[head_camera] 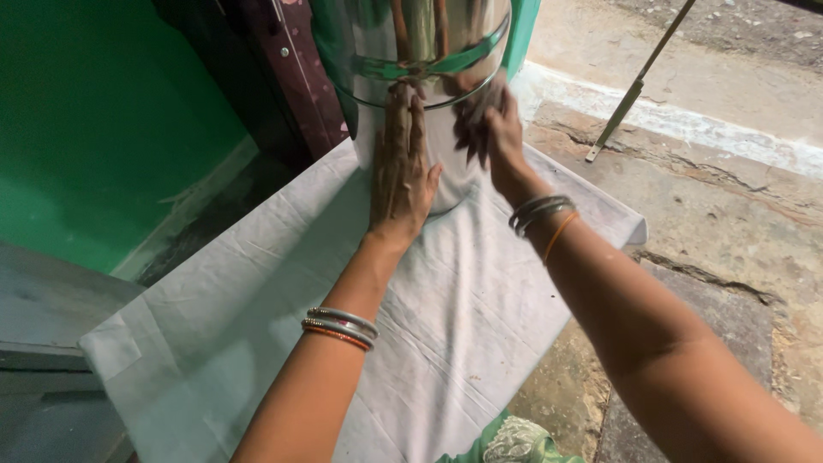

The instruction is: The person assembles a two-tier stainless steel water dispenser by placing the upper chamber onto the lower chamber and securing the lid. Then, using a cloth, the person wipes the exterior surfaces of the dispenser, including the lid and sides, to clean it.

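Green wall point(103, 111): fills the far left, behind the cloth's left edge.
Dark door point(274, 69): maroon, dotted, standing between the wall and the steel vessel.
White cloth point(257, 317): creased sheet spread over a low surface, running from the near-left corner up to the far edge under the vessel; its right corner hangs over the stone floor.
Left hand point(401, 171): laid flat with fingers straight and together, palm pressed against the front of the vessel; nothing is clasped, it only bears on the metal. Silver and orange bangles point(339, 327) sit on the forearm.
Steel vessel point(429, 60): large, shiny cylindrical container with a raised band, upright at the far edge of the cloth, between the two hands; its top is cut off by the view.
Right hand point(493, 129): against the vessel's right side, fingers partly curled on the wall, somewhat blurred, so how firmly it holds cannot be told. Bangles point(540, 212) ring the wrist.
Stone floor point(711, 223): cracked, right of the cloth.
Metal rod point(639, 81): leaning aslant on the floor, far right, well apart from the hands.
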